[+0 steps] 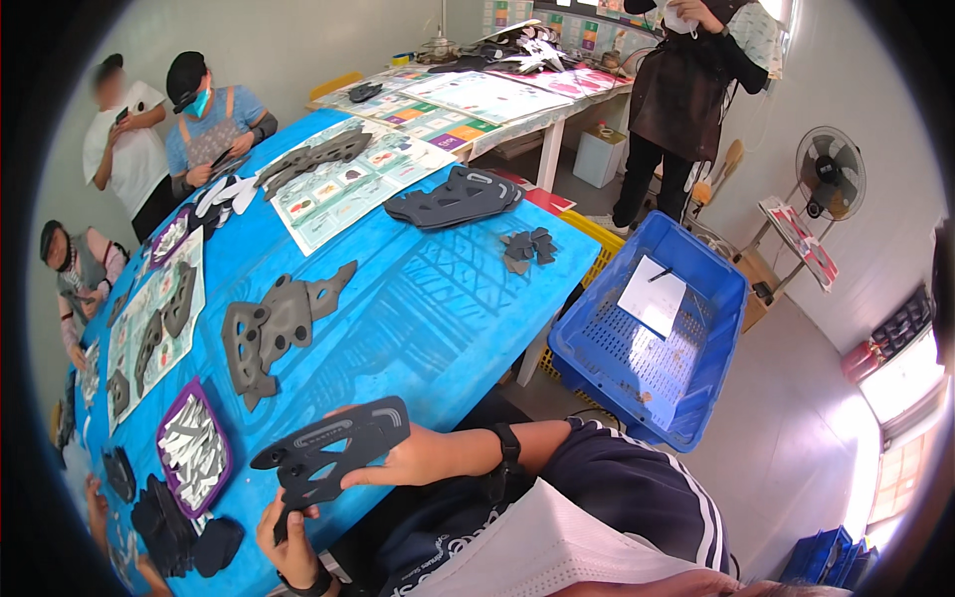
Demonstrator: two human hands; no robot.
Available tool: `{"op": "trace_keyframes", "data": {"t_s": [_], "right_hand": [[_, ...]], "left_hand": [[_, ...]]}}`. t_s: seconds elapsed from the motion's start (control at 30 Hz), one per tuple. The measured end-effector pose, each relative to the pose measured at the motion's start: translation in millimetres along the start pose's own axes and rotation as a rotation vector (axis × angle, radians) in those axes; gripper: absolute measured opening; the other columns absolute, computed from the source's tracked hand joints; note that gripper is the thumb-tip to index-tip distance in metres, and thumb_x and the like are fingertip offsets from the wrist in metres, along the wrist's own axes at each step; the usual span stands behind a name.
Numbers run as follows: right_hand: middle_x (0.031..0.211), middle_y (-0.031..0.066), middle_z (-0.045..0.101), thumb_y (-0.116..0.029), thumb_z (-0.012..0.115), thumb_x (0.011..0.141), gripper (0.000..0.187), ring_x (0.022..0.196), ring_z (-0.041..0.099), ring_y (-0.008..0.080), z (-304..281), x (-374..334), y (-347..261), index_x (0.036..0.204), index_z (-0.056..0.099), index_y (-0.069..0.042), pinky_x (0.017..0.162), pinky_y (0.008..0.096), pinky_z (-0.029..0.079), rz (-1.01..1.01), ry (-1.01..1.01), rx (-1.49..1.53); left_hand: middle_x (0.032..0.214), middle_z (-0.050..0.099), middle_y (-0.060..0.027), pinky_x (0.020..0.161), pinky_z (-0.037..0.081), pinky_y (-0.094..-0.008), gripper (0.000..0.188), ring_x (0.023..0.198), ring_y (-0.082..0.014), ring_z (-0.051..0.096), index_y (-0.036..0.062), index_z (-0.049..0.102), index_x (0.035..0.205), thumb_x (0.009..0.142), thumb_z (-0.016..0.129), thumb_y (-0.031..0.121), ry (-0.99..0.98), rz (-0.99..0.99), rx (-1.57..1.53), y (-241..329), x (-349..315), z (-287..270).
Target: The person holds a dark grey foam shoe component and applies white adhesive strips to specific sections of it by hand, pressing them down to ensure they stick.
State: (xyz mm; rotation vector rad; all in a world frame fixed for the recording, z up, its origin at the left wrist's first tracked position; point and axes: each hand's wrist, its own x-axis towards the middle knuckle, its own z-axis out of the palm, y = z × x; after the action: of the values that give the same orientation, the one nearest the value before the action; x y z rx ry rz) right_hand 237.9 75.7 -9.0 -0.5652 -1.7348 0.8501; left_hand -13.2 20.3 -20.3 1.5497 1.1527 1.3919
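Just in front of me, both hands hold a dark grey shoe-upper piece (343, 443) with cut-out openings and a rounded strip along its top. My right hand (413, 458), a dark band at its wrist, pinches its right side. Its narrow lower end is between the fingers of my left hand (286, 542). Beyond it on the blue-covered table (398, 328) lie several grey upper pieces (284, 318), partly overlapping. To the left stands a purple tray (227, 448) of small white and grey strips, with a pile of dark pieces (164, 522) beside it.
A stack of dark uppers (458, 197) and small grey scraps (527, 249) lie toward the table's far right. Right of the table is a blue crate (731, 328) holding a white sheet (652, 297). Other people sit or stand around, and a fan (831, 171) stands by the wall.
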Motion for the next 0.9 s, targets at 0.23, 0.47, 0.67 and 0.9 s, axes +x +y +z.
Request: {"op": "trace_keyframes", "data": {"t_s": [0.23, 0.47, 0.67, 0.9], "right_hand": [[0.100, 0.0083, 0.063, -0.001, 0.067, 0.083, 0.025, 0.088, 0.061, 0.0127, -15, 2, 3, 0.105, 0.055, 0.000, 0.076, 0.0287, 0.050, 0.171, 0.104, 0.303], [0.084, 0.0056, 0.060, -0.006, 0.072, 0.079, 0.021, 0.076, 0.059, 0.0113, -30, 19, 11, 0.093, 0.056, -0.001, 0.069, 0.0267, 0.049, 0.075, 0.204, 0.094], [0.087, 0.0051, 0.063, -0.005, 0.075, 0.076, 0.025, 0.080, 0.061, 0.0120, -34, 19, 14, 0.097, 0.061, -0.001, 0.072, 0.0247, 0.048, 0.276, 0.145, 0.144], [0.115, 0.0081, 0.053, 0.007, 0.066, 0.077, 0.058, 0.101, 0.053, 0.0138, -25, 20, 26, 0.127, 0.038, 0.000, 0.086, 0.0264, 0.044, 0.479, 0.105, 0.237]], "left_hand": [[0.098, 0.059, -0.0164, 0.064, 0.046, -0.0291, 0.037, 0.070, -0.0214, 0.058, -0.0065, 0.057, 0.116, 0.094, 0.051, 0.023, 0.148, 0.284, 0.005, 1, 8, 4], [0.081, 0.056, -0.0127, 0.062, 0.045, -0.0275, 0.034, 0.066, -0.0188, 0.057, -0.0072, 0.059, 0.115, 0.089, 0.059, 0.014, 0.017, 0.258, 0.208, 23, 23, 2], [0.075, 0.065, -0.0110, 0.061, 0.050, -0.0233, 0.020, 0.064, -0.0160, 0.064, -0.0078, 0.063, 0.096, 0.077, 0.067, -0.004, 0.268, -0.148, 0.079, 25, 27, 1], [0.075, 0.068, -0.0103, 0.060, 0.049, -0.0236, 0.017, 0.065, -0.0158, 0.066, -0.0023, 0.066, 0.084, 0.072, 0.076, 0.004, 0.096, -0.058, 0.318, 15, 39, -13]]}}
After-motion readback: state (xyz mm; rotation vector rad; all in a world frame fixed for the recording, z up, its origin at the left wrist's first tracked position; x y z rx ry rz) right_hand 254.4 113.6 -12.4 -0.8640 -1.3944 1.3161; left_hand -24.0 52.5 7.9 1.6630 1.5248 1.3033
